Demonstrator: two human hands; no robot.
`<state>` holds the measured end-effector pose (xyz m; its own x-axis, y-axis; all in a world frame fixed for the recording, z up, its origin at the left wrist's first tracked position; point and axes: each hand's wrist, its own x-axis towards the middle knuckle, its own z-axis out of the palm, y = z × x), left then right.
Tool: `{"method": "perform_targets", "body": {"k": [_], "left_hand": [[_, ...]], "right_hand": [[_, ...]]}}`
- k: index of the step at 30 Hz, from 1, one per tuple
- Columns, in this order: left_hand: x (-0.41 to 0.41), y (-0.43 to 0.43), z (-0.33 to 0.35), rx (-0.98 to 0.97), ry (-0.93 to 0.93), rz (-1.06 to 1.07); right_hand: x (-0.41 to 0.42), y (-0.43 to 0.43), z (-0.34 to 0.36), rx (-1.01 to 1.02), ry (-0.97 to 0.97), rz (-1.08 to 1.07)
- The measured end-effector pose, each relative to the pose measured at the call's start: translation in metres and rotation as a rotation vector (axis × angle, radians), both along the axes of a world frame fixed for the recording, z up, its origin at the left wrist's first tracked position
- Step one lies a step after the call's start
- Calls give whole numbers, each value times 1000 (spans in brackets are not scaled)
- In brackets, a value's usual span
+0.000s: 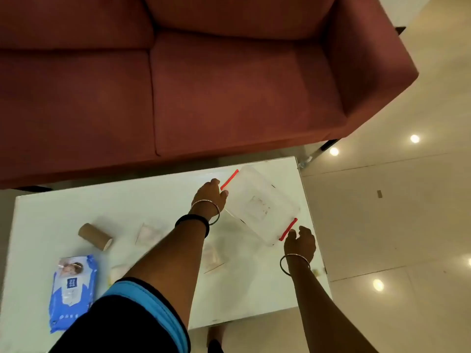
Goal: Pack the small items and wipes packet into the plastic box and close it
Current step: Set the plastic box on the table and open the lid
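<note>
A clear plastic box (260,205) with two red clips lies skewed at the far right of the white table (51,207), its lid on. My left hand (210,197) rests against the box's far-left end by one red clip (229,179). At the near-right end, my right hand (299,242) touches the other red clip (288,229), fingers curled. A blue wipes packet (72,291) lies at the table's near left. A cardboard tube (94,236) and small clear sachets (149,234) (211,256) lie between.
A dark red sofa (204,85) stands just beyond the table's far edge. Glossy tiled floor (395,225) with light reflections lies to the right. The box sits close to the table's right edge. A foot (215,337) shows under the near edge.
</note>
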<state>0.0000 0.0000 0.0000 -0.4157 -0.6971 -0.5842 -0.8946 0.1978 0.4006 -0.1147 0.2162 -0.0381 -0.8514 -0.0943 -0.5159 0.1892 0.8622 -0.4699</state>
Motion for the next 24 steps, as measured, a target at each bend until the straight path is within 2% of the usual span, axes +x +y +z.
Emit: {"method": "perform_targets", "body": {"k": [3, 6, 9, 14, 19, 24], "left_hand": [[-16, -5, -24, 75, 19, 93], [-30, -9, -45, 142, 29, 140], [-37, -9, -66, 153, 49, 176], [-38, 1, -87, 36, 134, 274], [-32, 9, -89, 38, 194, 395], [-20, 25, -79, 54, 269, 443]], "right_hand": [[-7, -2, -19, -77, -120, -156], [-11, -5, -37, -145, -191, -193], [-15, -6, -57, -159, -183, -167], [-22, -6, -78, -140, -92, -163], [-28, -6, -85, -101, -18, -134], [-33, -4, -85, -74, -32, -170]]}}
